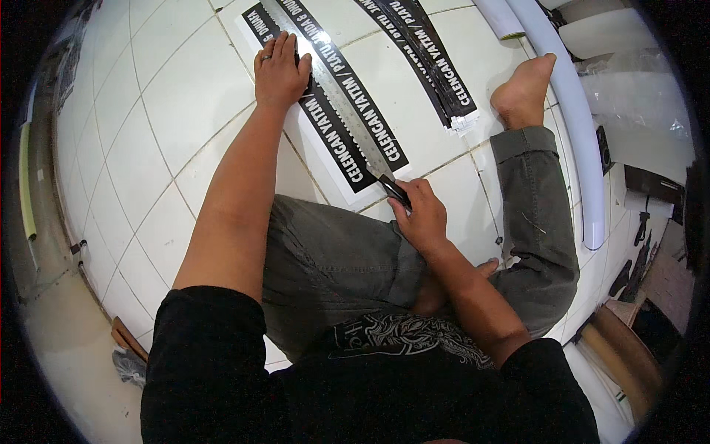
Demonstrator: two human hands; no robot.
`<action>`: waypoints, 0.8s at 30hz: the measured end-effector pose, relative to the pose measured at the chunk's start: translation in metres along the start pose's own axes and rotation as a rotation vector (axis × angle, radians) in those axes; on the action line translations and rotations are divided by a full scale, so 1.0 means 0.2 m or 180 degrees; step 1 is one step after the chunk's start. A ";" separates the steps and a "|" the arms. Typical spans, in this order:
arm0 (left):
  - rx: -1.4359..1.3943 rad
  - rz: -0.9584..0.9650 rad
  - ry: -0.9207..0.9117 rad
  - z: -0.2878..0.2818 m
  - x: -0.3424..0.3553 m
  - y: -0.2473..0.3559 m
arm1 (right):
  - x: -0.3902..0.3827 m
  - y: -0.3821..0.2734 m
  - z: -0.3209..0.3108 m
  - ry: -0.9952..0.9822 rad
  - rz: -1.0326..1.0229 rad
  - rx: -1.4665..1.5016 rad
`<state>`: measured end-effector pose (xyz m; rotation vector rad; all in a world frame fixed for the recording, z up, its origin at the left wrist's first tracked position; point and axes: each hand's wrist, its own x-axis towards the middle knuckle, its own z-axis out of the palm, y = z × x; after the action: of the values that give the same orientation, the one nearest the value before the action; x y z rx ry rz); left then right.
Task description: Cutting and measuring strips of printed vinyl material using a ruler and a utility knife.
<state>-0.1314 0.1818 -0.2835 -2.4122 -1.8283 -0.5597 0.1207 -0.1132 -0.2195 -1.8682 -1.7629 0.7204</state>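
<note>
My left hand (pixel 281 74) lies with fingers stretched out over a printed sheet (pixel 336 152), its thumb close to the edge of a long metal ruler (pixel 336 92). The sheet has black bands with white lettering and white margins, and the ruler runs slantwise along it. My right hand (pixel 421 214) is closed around the black handle of a cutter knife (pixel 396 192). The knife's tip meets the near end of the ruler; its blade is hard to make out. What lies beneath my left palm is hidden.
A stack of cut black strips (pixel 425 63) with white lettering lies on the white tiled floor (pixel 177 133) to the right. My bare foot (pixel 523 92) rests beyond it. Long white rolls (pixel 584 148) stretch along the right side, with wrapped rolls (pixel 621 89) behind.
</note>
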 end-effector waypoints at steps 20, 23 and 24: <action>0.0041 0.0039 -0.0003 0.00 0.00 0.00 | 0.00 0.01 0.01 -0.0096 0.0028 -0.0057; -0.0045 0.0001 0.0080 0.00 0.00 -0.01 | 0.00 0.01 0.01 -0.0049 0.0016 0.0019; -0.0048 0.0001 0.0080 0.00 0.00 -0.01 | 0.00 0.01 0.01 -0.0019 -0.0009 0.0025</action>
<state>-0.1325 0.1822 -0.2840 -2.4034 -1.8207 -0.6031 0.1204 -0.1141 -0.2219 -1.8600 -1.7637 0.7315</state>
